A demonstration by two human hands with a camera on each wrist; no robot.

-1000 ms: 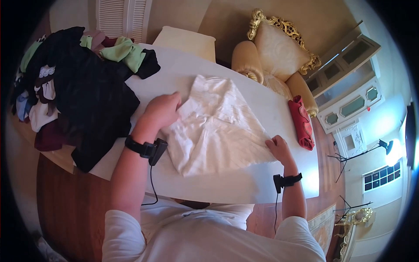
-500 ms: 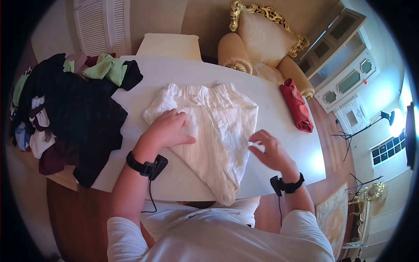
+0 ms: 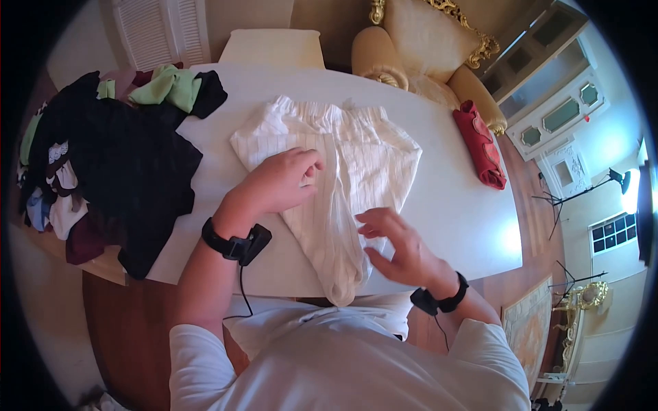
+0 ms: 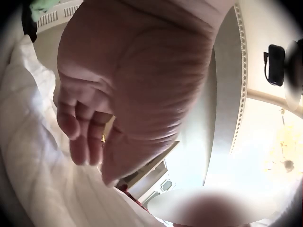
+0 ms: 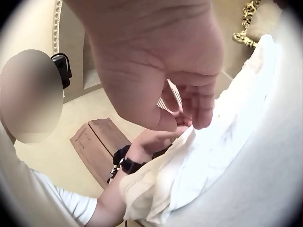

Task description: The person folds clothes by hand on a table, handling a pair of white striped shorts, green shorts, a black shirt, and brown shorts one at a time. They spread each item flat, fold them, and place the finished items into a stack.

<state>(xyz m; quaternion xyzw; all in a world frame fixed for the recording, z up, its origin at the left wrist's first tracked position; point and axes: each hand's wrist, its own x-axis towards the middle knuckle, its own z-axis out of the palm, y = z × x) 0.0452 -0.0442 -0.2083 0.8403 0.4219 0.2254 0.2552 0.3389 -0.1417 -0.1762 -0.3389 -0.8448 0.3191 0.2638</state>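
White pinstriped trousers with a gathered elastic waistband lie folded on the table, waistband at the far side and legs narrowing to a point at the near edge. Over their left half is my left hand, fingers loosely bent and holding nothing; the left wrist view shows its palm beside the white cloth. My right hand hovers at the lower right side of the trousers, thumb and fingers apart. In the right wrist view its fingers overlap the cloth.
A heap of clothes, mostly a black garment, covers the left of the white table. At the right edge lies a rolled red cloth. Beyond the table stand a cream chair and a gilded armchair.
Both hands have released the trousers' sides, which a second ago lay skewed and now lie with the waistband straight across the far side. My hands have moved inward over them.
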